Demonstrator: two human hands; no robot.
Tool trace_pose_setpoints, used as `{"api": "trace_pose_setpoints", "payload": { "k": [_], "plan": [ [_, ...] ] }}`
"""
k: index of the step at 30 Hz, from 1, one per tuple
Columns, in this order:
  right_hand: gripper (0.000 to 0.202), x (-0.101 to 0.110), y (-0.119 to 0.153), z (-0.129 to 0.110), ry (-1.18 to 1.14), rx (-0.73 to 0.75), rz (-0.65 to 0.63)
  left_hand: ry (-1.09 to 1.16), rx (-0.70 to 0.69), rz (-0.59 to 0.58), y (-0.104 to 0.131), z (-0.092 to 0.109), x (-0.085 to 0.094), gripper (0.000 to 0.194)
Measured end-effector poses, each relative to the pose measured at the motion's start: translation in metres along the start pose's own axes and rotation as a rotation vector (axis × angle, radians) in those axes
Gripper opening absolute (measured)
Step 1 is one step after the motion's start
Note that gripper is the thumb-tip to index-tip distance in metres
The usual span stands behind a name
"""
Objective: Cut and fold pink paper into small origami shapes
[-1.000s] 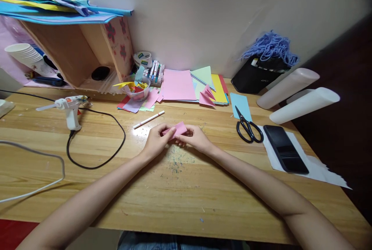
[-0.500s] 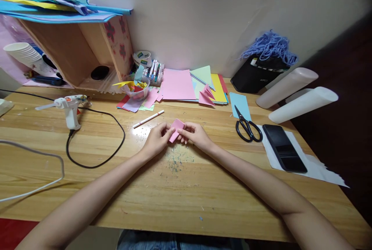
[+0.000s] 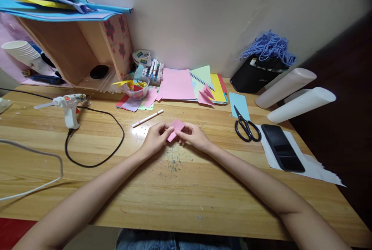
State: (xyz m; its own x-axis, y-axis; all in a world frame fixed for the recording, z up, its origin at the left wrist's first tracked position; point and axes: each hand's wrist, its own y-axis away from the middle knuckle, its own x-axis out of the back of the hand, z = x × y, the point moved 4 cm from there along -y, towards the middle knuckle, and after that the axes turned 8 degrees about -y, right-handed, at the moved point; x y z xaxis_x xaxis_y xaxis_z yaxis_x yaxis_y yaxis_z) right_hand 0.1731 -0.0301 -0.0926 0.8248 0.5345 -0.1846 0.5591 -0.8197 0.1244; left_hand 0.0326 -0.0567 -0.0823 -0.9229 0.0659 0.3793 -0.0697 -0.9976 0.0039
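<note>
- Pinching a small pink paper (image 3: pixel 176 126) with left hand (image 3: pixel 156 137) and right hand (image 3: pixel 196 137) together.
- Holding it just to the right of the white pen (image 3: pixel 148 118), slightly nearer.
- With scissors (image 3: pixel 247 129) well right of that pen.

Legible text: none | black holder (image 3: pixel 253 75): pale lettering, unclear | tape roll (image 3: pixel 142 55): printing, too small

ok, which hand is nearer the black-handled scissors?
Right. The right hand is to the left of the black-handled scissors, not touching them; the left hand is farther left, across the folded pink paper.
</note>
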Motion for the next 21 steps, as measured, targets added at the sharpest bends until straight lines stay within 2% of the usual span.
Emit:
{"api": "trace_pose_setpoints", "payload": {
  "k": [4,7,10,15,18,21],
  "plan": [
    [0.029,0.001,-0.001,0.000,-0.005,0.002,0.067,0.001,-0.011,-0.013,0.000,-0.001,0.000,0.029],
    [0.029,0.005,-0.001,-0.004,0.008,0.067,0.158,-0.007,-0.010,-0.107,0.002,0.000,-0.002,0.027],
    [0.028,0.005,0.000,-0.006,0.058,0.099,0.132,0.004,0.000,-0.191,0.004,0.002,-0.004,0.026],
    [0.021,-0.004,0.005,-0.004,0.240,0.079,-0.069,-0.132,-0.084,-0.082,0.005,0.007,0.000,0.025],
    [0.018,-0.006,0.007,-0.004,0.346,0.093,-0.066,-0.155,-0.100,-0.064,0.004,0.005,-0.002,0.024],
    [0.020,-0.005,0.006,-0.005,0.317,0.123,-0.008,-0.157,-0.079,0.029,0.003,0.001,0.000,0.023]
  ]
}}
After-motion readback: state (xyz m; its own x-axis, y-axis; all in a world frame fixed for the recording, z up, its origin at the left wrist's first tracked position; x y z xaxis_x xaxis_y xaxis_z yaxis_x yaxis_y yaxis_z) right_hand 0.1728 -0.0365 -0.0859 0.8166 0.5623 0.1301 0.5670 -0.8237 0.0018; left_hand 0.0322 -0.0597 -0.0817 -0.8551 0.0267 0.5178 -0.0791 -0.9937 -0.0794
